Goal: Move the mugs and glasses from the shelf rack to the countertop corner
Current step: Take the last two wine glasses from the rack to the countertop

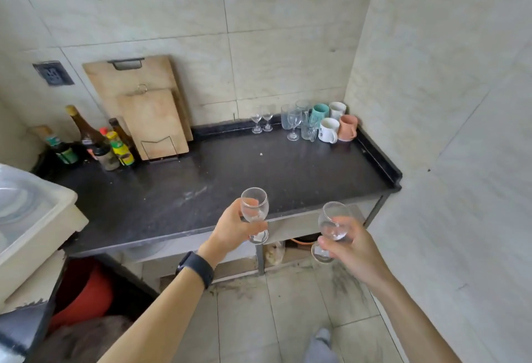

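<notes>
My left hand (233,228) grips a clear stemmed wine glass (255,207) by the bowl, held over the front edge of the dark countertop (218,184). My right hand (349,247) holds a second wine glass (334,223), tilted, just off the counter's front right. In the far right corner stand a teal mug (320,113), a white mug (328,129), another white mug (337,109), a pink mug (347,127) and several clear glasses (294,123). Two small stemmed glasses (262,122) stand left of them by the back wall.
Two wooden cutting boards (149,112) lean on the back wall in a wire stand. Sauce bottles (98,140) crowd the back left. A white plastic bin (31,218) sits at the left. Tiled walls close the right side. A red bucket (86,293) is under the counter.
</notes>
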